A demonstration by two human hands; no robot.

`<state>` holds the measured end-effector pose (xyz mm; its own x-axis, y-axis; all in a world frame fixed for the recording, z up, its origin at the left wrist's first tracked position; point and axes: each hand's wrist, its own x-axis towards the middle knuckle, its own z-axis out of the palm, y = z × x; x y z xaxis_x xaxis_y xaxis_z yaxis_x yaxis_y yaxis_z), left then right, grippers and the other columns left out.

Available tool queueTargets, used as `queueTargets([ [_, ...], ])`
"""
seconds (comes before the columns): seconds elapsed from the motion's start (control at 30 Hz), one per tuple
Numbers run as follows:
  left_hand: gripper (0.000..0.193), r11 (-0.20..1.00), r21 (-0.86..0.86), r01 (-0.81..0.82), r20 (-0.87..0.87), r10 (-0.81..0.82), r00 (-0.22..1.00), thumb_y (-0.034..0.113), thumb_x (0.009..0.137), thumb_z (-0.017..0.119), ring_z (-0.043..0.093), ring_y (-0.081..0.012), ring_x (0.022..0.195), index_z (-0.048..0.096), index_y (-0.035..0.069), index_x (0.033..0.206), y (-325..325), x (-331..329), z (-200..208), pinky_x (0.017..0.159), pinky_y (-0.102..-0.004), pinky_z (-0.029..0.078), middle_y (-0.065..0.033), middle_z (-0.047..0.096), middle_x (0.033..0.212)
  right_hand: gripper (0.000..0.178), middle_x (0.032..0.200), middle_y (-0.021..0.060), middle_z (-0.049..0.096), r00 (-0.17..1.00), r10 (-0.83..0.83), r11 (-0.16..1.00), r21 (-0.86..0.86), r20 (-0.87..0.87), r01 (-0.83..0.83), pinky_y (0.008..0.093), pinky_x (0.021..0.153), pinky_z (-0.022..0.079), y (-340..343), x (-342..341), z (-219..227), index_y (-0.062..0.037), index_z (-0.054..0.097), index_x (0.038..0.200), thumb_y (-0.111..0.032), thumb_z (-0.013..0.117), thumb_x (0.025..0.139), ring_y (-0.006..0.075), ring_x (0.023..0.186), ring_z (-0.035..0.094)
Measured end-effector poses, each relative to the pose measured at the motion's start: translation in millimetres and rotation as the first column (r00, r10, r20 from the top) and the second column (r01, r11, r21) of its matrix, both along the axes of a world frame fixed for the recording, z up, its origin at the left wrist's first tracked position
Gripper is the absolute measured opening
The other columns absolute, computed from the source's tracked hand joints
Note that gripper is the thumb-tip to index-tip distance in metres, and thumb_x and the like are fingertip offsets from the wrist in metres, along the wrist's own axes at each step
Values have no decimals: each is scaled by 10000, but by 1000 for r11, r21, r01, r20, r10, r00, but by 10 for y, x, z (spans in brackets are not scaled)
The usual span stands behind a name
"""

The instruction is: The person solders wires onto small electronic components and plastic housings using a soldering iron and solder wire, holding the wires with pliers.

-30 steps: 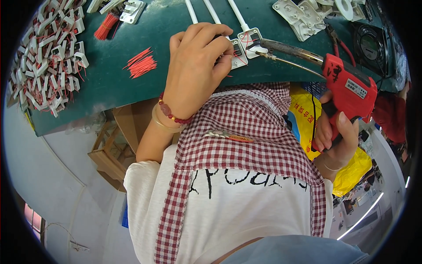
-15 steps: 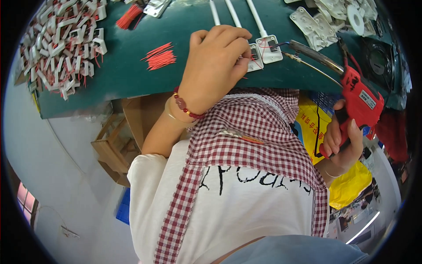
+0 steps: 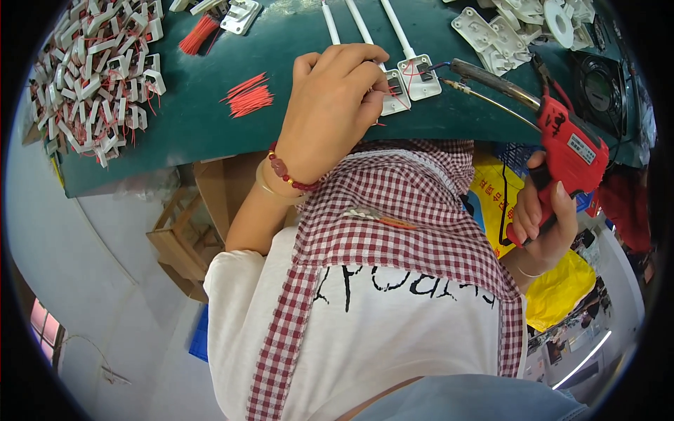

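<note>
Nearest the body, the handle of a red soldering gun [image 3: 572,144] is wrapped by the fingers of the right hand [image 3: 544,217]. A rigid, fairly weighty tool is suggested; it is best held by that handle, since the metal barrel [image 3: 495,83] is probably hot. Farther in, the left hand [image 3: 337,102] is bent over the table [image 3: 196,133], its fingers curled at the left housing [image 3: 398,105]; whether anything is pinched cannot be told, as the fingertips are hidden.

Just beside it, close to the table's near edge, the right housing [image 3: 423,89] is laid with its open side up. Contact between it and the gun's tip cannot be made out. Both white housings are judged light, stiff and easily nudged, best gripped by their outer walls; the thin red wires inside are likely soft and easily pulled loose. Beyond, white tubes [image 3: 399,29] are pointed away, by which a steadier hold might be had.
</note>
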<state>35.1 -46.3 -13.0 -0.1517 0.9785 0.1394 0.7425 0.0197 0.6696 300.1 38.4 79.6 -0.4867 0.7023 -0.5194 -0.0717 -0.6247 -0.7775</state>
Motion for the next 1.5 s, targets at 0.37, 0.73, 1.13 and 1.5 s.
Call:
queueTargets([
  [0.37, 116, 904, -273, -330, -391, 209, 896, 132, 784, 637, 528, -264, 914, 584, 95, 880, -466, -978, 48, 734, -402, 393, -37, 574, 897, 420, 552, 24, 422, 1000, 4, 1000, -16, -4, -4, 180, 322, 349, 50, 24, -17, 51, 390, 1154, -288, 480, 922, 53, 344, 349],
  [0.73, 44, 921, -105, -375, -93, 367, 926, 70, 795, 608, 567, -283, 798, 584, 67, 832, -293, -783, 100, 693, -368, 433, -79, 588, 803, 508, 504, 34, 414, 993, -82, 996, -15, 87, 84, 209, 306, 333, 84, 0, 38, 119, 412, 1100, -307, 552, 862, 73, 320, 350],
  [1.13, 87, 994, 69, -90, -111, 97, 989, 53, 707, 651, 556, -195, 754, 594, 95, 758, 335, 274, -60, 711, -330, 368, -1, 571, 775, 475, 503, 39, 435, 986, -67, 998, 17, 152, 65, 208, 325, 347, 111, 50, 118, 112, 432, 1095, -275, 554, 848, 76, 333, 370],
  [1.5, 99, 998, 42, -38, -37, 40, 998, 32, 711, 624, 579, -168, 833, 568, 87, 772, 329, 286, -64, 783, -320, 356, 22, 627, 1048, 441, 469, 25, 412, 968, 28, 1000, 2, 249, -29, 203, 331, 332, 198, -34, 89, 95, 463, 1035, -280, 555, 822, 77, 329, 356],
])
